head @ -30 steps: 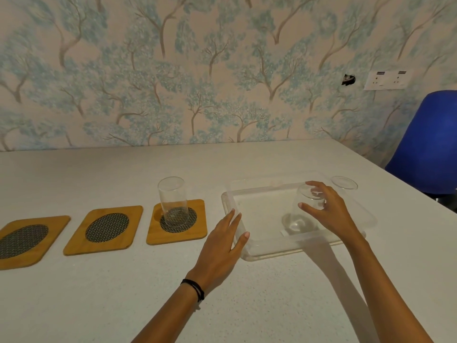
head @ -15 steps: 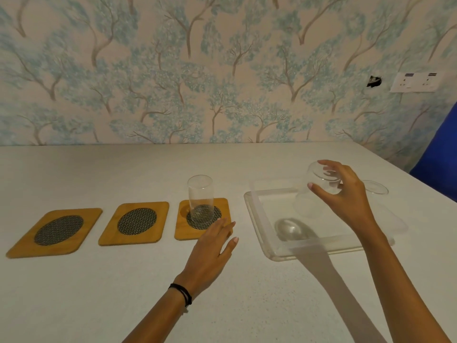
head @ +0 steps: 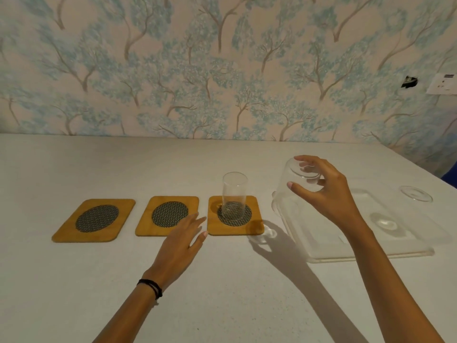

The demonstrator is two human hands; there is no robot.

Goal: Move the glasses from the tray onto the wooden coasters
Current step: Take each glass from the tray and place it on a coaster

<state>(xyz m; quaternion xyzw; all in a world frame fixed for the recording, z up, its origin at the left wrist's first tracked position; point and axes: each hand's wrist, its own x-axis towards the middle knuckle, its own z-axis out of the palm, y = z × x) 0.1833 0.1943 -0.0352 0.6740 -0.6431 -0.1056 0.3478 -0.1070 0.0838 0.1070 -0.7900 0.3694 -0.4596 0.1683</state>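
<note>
Three wooden coasters with dark mesh centres lie in a row: the left coaster, the middle coaster and the right coaster. A clear glass stands upright on the right coaster. My right hand grips a second clear glass by its rim, lifted in the air over the left end of the clear plastic tray. A third glass shows at the tray's far right. My left hand hovers flat, fingers apart, over the near edge of the middle coaster.
The white table meets a tree-patterned wall at the back. A wall socket sits at the upper right. A sliver of a blue chair shows at the right edge.
My right hand has lifted the glass out of the tray and carried it left. My left hand has left the tray's corner and moved left toward the middle coaster.
</note>
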